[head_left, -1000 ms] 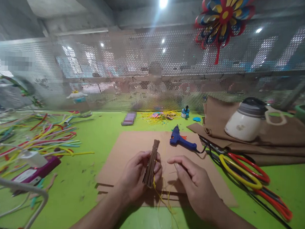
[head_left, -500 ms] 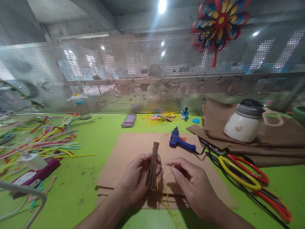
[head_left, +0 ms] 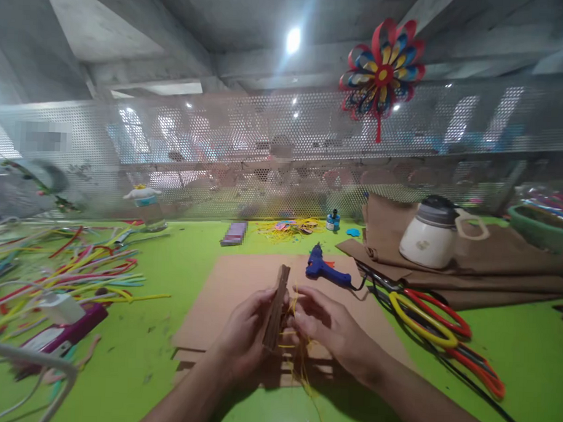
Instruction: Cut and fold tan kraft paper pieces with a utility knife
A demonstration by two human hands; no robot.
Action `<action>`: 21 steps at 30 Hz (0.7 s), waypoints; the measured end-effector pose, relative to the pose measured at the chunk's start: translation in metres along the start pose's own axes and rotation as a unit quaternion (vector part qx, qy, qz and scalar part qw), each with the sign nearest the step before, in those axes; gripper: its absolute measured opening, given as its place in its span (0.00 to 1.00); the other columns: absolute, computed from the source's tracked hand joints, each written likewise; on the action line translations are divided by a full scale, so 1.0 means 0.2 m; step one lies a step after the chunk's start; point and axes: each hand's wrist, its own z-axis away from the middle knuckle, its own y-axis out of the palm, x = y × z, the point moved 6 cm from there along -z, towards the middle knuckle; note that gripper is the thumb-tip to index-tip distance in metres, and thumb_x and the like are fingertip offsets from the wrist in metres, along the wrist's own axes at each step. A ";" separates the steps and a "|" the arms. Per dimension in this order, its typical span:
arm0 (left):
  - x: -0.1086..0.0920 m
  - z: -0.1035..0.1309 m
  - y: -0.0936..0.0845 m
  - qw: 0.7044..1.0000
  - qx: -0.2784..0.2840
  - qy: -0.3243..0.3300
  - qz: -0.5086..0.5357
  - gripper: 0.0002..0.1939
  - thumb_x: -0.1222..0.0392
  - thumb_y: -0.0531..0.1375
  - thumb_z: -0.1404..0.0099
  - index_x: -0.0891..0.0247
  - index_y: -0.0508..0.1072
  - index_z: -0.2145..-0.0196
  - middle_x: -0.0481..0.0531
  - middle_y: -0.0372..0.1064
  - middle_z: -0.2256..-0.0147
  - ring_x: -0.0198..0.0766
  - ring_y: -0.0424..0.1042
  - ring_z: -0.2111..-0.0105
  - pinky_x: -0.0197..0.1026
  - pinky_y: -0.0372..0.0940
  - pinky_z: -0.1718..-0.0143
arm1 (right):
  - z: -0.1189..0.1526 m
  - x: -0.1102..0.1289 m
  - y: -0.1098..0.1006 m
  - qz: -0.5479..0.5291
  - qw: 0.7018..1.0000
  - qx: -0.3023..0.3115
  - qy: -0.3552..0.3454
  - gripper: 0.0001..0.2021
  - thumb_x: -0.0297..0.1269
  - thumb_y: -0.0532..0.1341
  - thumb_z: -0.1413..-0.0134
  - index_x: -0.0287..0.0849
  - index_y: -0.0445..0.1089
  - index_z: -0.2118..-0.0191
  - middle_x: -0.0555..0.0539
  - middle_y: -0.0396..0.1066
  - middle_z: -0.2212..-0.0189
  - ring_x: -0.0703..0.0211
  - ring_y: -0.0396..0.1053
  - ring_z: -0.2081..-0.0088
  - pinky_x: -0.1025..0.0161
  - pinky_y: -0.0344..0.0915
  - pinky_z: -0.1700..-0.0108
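Note:
My left hand [head_left: 247,333] is wrapped round a narrow bundle of brown strips [head_left: 276,309], which stands tilted over the cardboard sheets [head_left: 233,277]. Close beside it, my right hand [head_left: 326,326] has its fingers pinched on thin yellow strings [head_left: 305,366]. The strings run from the bundle to the right hand and hang down toward the green table. A blue glue gun [head_left: 328,269] lies on the cardboard just beyond the right hand.
Scissors with red and yellow handles [head_left: 423,319] lie at right, near a white jug [head_left: 428,237] on folded brown sheets [head_left: 501,259]. Colourful pipe cleaners [head_left: 90,266], a purple power strip [head_left: 59,345] and a grey cable are at left.
My right hand has moved in to the bundle and taken hold of the yellow strings. The bundle leans more to the side. The camera view has tilted up and shifted slightly.

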 end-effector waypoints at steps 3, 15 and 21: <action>-0.02 0.02 0.03 0.999 0.038 -0.020 -0.017 0.11 0.59 0.54 0.34 0.69 0.73 0.66 0.58 0.75 0.69 0.44 0.76 0.72 0.44 0.72 0.70 | 0.02 -0.03 0.08 -0.114 0.983 0.123 0.076 0.23 0.47 0.62 0.42 0.43 0.62 0.44 0.45 0.70 0.59 0.62 0.73 0.68 0.67 0.68 0.70; -0.13 0.05 0.06 0.995 0.091 0.012 -0.043 0.10 0.63 0.52 0.37 0.68 0.70 0.71 0.66 0.76 0.58 0.52 0.76 0.59 0.57 0.69 0.55 | 0.04 0.18 -0.16 -0.056 0.992 0.100 0.059 0.26 0.35 0.70 0.53 0.35 0.68 0.48 0.56 0.63 0.81 0.72 0.53 0.82 0.73 0.43 0.83; -0.14 0.04 0.05 0.995 0.075 0.023 -0.063 0.16 0.62 0.50 0.38 0.75 0.73 0.60 0.74 0.69 0.48 0.58 0.70 0.48 0.60 0.62 0.46 | 0.41 0.33 -0.28 0.050 0.996 0.028 0.066 0.18 0.42 0.66 0.48 0.40 0.73 0.53 0.51 0.68 0.81 0.71 0.55 0.85 0.70 0.48 0.83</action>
